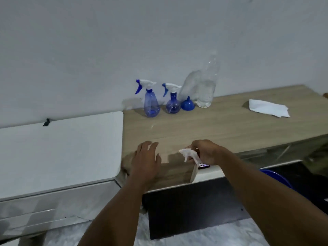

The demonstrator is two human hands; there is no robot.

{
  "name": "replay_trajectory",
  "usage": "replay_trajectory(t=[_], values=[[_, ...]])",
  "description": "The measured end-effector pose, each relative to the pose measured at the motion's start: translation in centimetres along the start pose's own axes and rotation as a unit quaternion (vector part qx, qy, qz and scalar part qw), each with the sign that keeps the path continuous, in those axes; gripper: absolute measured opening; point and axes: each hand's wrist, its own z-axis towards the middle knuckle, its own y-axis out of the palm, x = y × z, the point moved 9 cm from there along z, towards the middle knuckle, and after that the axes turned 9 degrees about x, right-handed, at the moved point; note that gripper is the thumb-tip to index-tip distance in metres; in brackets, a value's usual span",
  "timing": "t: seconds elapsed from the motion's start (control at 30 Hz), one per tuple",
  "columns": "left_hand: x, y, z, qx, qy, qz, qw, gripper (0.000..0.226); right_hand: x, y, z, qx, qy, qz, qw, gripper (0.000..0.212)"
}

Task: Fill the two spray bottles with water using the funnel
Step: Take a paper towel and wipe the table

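Observation:
Two blue spray bottles with white trigger heads stand at the back of the wooden table (230, 128), by the wall: a taller one (151, 103) on the left and a rounder one (172, 102) beside it. A blue funnel (187, 104) sits upside down to their right. Behind it stands a clear plastic water bottle (206, 86), partly filled, and a second clear bottle (190, 84) leans against the wall. My left hand (146, 161) lies flat and open on the table's near edge. My right hand (206, 153) grips a crumpled white tissue (190, 153) near the front edge.
A white paper towel (268, 108) lies on the table's right side. A white cabinet (58, 153) adjoins the table on the left. A phone (204, 165) with a lit screen lies just below my right hand. A blue basin (278, 178) shows under the table.

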Motion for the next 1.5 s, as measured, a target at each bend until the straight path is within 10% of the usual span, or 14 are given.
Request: replay_trajectory(t=[0.2,0.67,1.5], values=[[14.4,2.6,5.0,-0.036,0.094,-0.032,0.994,0.052,-4.3,-14.8,-5.2,0.114,-0.098,-0.252,0.956,0.016],[48.1,9.4,4.6,-0.099,0.293,-0.068,0.948,0.054,-1.7,-48.0,-19.1,0.439,-0.120,-0.253,0.854,0.008],[75.7,36.3,-7.0,-0.401,0.451,-0.015,0.798,0.059,21.5,-72.8,-18.5,0.455,0.111,-0.108,0.877,0.009]])
